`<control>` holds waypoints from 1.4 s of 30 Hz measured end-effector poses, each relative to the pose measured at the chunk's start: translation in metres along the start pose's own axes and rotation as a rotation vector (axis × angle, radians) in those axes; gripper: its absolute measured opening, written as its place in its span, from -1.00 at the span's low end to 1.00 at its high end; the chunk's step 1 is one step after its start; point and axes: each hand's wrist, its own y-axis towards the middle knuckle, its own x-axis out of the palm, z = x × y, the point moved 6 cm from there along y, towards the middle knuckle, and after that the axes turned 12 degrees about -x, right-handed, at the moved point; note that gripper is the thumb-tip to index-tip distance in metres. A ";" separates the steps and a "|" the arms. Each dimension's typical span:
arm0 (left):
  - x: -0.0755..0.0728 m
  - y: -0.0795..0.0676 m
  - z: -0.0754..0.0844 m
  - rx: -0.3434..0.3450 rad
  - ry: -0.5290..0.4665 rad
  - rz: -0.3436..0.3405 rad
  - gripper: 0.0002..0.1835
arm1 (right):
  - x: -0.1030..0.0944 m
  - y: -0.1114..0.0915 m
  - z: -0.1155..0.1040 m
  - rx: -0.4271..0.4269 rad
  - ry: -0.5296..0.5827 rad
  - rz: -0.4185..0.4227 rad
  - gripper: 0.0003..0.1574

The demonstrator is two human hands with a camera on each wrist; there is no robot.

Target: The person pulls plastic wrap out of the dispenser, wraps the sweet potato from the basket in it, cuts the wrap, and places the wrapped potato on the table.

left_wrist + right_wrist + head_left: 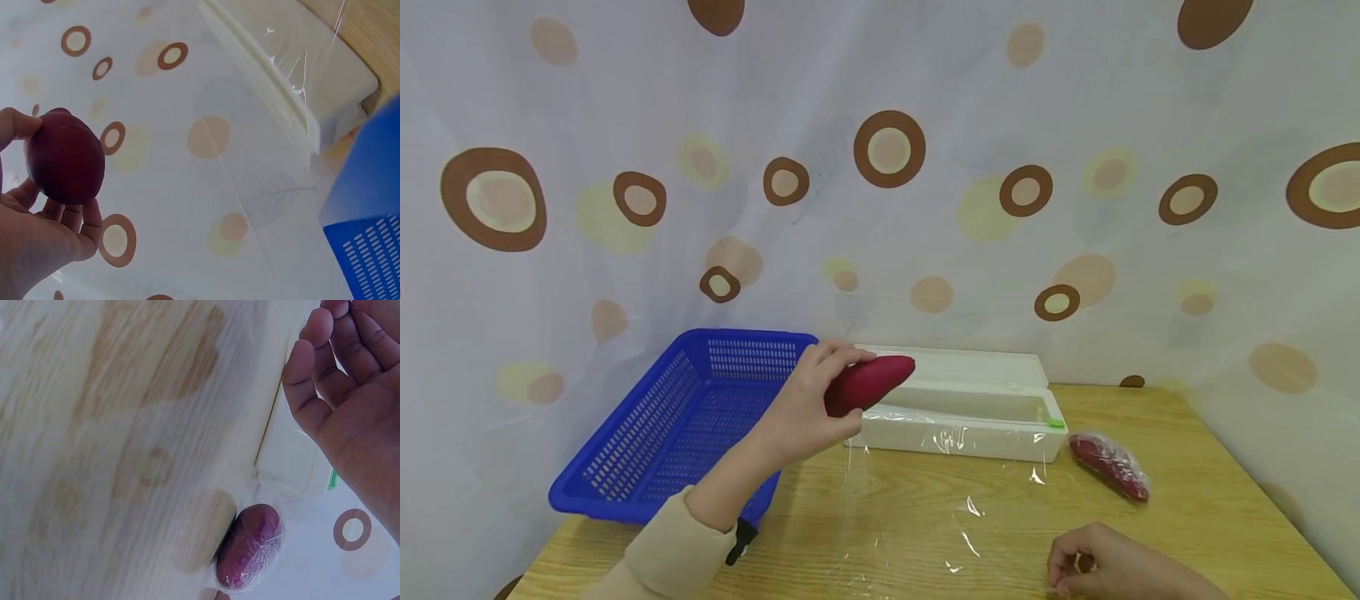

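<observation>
My left hand (808,408) grips a dark red sweet potato (872,383) above the table, thumb on one side and fingers on the other. In the left wrist view the sweet potato (65,159) shows its rounded end. Below it, a clear sheet of cling film (955,517) stretches from a white cling film box (955,437) towards the front. My right hand (1112,567) is low beside the film's right edge, fingers loosely curled. The palm (369,419) shows nothing held; whether it touches the film I cannot tell.
A blue plastic basket (602,506) stands at the left of the wooden table (1210,517). A film-wrapped sweet potato (1108,467) lies right of the box, whose lid (962,367) stands raised. Behind hangs a white curtain (925,233) with brown and beige circles.
</observation>
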 end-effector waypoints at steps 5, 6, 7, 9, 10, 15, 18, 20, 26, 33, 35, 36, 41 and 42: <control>0.018 -0.005 -0.002 0.002 -0.041 -0.039 -0.39 | 0.000 -0.001 0.001 0.004 0.003 0.001 -0.91; 0.022 -0.006 -0.003 -0.002 -0.047 -0.050 -0.39 | 0.001 -0.001 0.001 0.006 0.004 0.001 -0.91; 0.026 -0.007 -0.003 -0.005 -0.054 -0.059 -0.39 | 0.001 -0.002 0.001 0.008 0.003 0.001 -0.91; 0.033 -0.009 -0.004 -0.012 -0.066 -0.078 -0.39 | 0.001 -0.002 0.001 0.009 0.001 -0.001 -0.92; 0.037 -0.009 -0.005 -0.013 -0.074 -0.088 -0.39 | 0.001 -0.002 0.001 0.009 0.001 -0.002 -0.92; 0.055 -0.012 -0.008 -0.020 -0.067 -0.131 -0.40 | 0.002 -0.002 0.001 0.004 0.000 -0.003 -0.92; 0.065 -0.014 -0.009 -0.027 -0.065 -0.161 -0.41 | 0.003 -0.001 0.002 0.003 0.000 -0.004 -0.92; 0.071 -0.015 -0.009 -0.031 -0.078 -0.187 -0.41 | 0.003 -0.002 0.002 0.010 0.002 -0.004 -0.92; 0.090 -0.019 -0.013 -0.046 -0.082 -0.249 -0.41 | 0.005 -0.002 0.003 0.018 0.008 -0.001 -0.92; 0.111 -0.022 -0.016 -0.007 -0.034 -0.289 -0.43 | 0.005 -0.002 0.002 0.014 -0.001 -0.003 -0.92; 0.118 -0.022 -0.018 -0.022 -0.025 -0.317 -0.42 | 0.005 -0.002 0.002 0.021 0.007 -0.005 -0.91; 0.122 -0.023 -0.020 -0.034 -0.022 -0.330 -0.42 | 0.005 -0.002 0.002 0.021 0.006 -0.007 -0.91; 0.138 -0.026 -0.023 -0.075 0.001 -0.395 -0.42 | 0.005 -0.001 0.003 0.025 -0.007 -0.008 -0.91; 0.141 -0.028 -0.023 -0.077 0.011 -0.407 -0.42 | 0.005 -0.001 0.004 0.029 -0.007 -0.008 -0.91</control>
